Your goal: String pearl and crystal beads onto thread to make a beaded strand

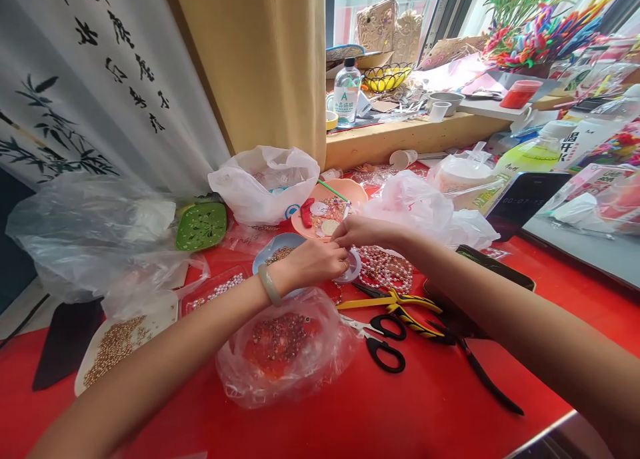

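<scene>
My left hand, below a pale bangle, and my right hand meet with fingers pinched together. What lies between the fingertips is too small to make out. Under them are a blue dish of gold beads and a small clear round container. Just beyond sits a peach plate with small beads, a red piece and a green stick. Strings of pearly beads are coiled to the right. Nearer me, an open plastic bag holds reddish beads.
Black-handled scissors and yellow-black pliers lie right of the bag. A white tray of gold beads is at left, near a green dish. A phone leans at right beside bottles. White bags crowd the back.
</scene>
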### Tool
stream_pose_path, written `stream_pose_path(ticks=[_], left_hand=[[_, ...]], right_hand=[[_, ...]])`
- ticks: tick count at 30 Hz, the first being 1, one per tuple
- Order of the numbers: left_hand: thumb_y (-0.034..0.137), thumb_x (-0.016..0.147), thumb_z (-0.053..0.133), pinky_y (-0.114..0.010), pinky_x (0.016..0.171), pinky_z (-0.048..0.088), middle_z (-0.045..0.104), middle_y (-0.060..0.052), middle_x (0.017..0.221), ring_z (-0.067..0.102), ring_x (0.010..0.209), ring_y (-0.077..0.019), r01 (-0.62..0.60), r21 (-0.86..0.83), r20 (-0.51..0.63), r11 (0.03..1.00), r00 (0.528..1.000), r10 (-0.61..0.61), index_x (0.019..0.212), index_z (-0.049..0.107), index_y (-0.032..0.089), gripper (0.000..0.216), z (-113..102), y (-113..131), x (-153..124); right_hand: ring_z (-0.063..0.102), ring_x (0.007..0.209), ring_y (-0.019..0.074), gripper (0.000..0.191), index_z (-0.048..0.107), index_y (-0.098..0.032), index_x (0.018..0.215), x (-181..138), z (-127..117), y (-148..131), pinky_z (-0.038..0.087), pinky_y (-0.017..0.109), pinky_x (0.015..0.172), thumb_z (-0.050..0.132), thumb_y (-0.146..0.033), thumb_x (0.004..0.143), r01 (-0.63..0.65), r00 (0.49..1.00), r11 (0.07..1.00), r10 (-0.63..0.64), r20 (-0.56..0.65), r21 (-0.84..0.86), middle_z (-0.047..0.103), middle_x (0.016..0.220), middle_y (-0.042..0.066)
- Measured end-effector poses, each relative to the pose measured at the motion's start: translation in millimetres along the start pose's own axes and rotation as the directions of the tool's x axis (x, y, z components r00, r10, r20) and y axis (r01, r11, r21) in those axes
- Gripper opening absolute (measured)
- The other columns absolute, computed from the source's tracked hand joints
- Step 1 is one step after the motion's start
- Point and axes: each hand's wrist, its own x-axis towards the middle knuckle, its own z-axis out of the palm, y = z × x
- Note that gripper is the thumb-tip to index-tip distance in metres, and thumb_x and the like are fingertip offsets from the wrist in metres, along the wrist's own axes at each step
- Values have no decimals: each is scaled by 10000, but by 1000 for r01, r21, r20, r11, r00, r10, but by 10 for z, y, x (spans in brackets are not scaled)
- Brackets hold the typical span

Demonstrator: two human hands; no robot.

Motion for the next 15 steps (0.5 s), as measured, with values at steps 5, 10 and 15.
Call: stream_pose_path(ticks=[5, 10, 15], left_hand=[[45, 790, 489, -251, 519, 439, 659, -44, 772, 596, 683, -161, -34, -30, 67, 999, 997, 36, 795, 626, 138, 165, -43, -4, -26], [48, 783, 511, -247, 552, 449, 651, -44, 775, 596, 728, -163, -66, -69, 118, 995, 990, 74, 764, 628, 136, 148, -60, -24, -37], [30, 791, 484, -257, 602, 460, 648, -56, 741, 598, 699, -153, -4, -147, 59, 989, 998, 13, 721, 633, 127, 191, -22, -57, -48]], right_hand=[[462, 547, 88, 206, 699, -98, 728, 1, -10, 21, 345, 212, 527, 519, -182, 671, -3, 1000, 1000, 3, -3, -1, 637, 634, 16], [463, 531, 82, 171, 690, -102, 689, -42, -21, -33, 344, 209, 515, 539, -180, 668, -7, 1000, 1000, 7, -15, 15, 628, 608, 13], [473, 537, 88, 225, 684, -90, 707, -184, 33, -75, 348, 217, 504, 493, -207, 728, -10, 994, 999, 15, -112, 42, 634, 635, 42]])
